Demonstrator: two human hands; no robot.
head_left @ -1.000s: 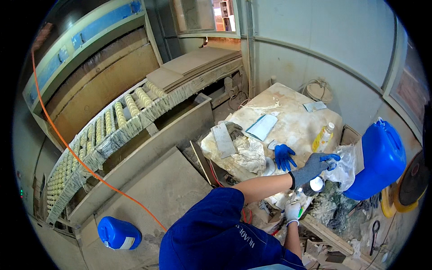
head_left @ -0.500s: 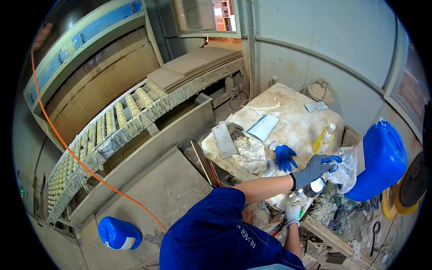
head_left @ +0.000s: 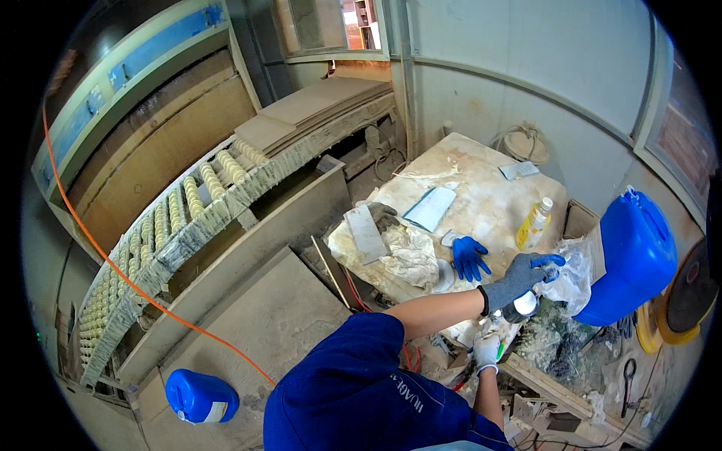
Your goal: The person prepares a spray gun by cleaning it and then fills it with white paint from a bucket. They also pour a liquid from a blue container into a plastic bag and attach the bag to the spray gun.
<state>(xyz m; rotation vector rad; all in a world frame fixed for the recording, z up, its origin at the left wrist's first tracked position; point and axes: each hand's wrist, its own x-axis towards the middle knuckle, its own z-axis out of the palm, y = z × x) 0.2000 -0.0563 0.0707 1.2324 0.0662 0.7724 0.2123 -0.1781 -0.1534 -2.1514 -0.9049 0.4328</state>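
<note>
My left hand (head_left: 526,274), in a grey glove with blue fingers, reaches over the table's right edge. Its fingers curl beside a clear plastic bag (head_left: 573,274); what lies between them is hard to see. Directly below it is a dark round can (head_left: 520,308) with a white top. Lower down, my right hand (head_left: 487,352) wears a white glove. It closes around something with a bit of green showing, mostly hidden by the glove. A spare blue glove (head_left: 470,259) lies on the dirty table (head_left: 489,188), left of my left hand.
A yellow bottle (head_left: 534,224) stands on the table beside a large blue jerrycan (head_left: 632,255). Cloths and a flat grey piece (head_left: 365,233) lie leftward. Scissors (head_left: 629,379) are at the lower right. A roller conveyor (head_left: 173,218) and an orange hose (head_left: 143,293) are on the left.
The whole view has shifted slightly. My left hand stays by the plastic bag, its fingers turned a little. My right hand keeps its place below the can.
</note>
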